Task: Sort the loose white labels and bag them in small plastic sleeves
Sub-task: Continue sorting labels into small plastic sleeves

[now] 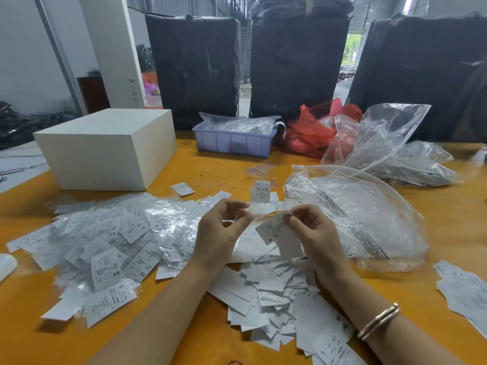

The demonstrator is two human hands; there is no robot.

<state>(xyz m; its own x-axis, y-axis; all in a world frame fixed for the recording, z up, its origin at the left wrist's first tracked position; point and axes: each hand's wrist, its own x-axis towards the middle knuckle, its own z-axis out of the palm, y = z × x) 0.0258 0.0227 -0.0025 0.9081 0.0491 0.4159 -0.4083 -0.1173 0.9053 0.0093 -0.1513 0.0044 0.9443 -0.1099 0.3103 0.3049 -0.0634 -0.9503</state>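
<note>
Roughly midway, I judge: bagged labels (pixel 110 248) heap at left, loose labels (pixel 274 291) pile at bottom centre; left hand (pixel 221 233) pinches a clear sleeve (pixel 247 214), right hand (pixel 313 230) pinches a label (pixel 274 229)

Size letters are the only print that reads clearly. An upright white paper label (pixel 260 191) just beyond the hands shows "XL" at its top. In the heap of clear-sleeved white labels (pixel 105 243) left of the hands, "XS" stands on three labels, "S" on three others, and "XL" on one near the heap's far edge. A loose white label (pixel 333 351) at the near edge bears "L". The large clear plastic bag (pixel 355 214) right of the hands carries black print too small to read.
</note>
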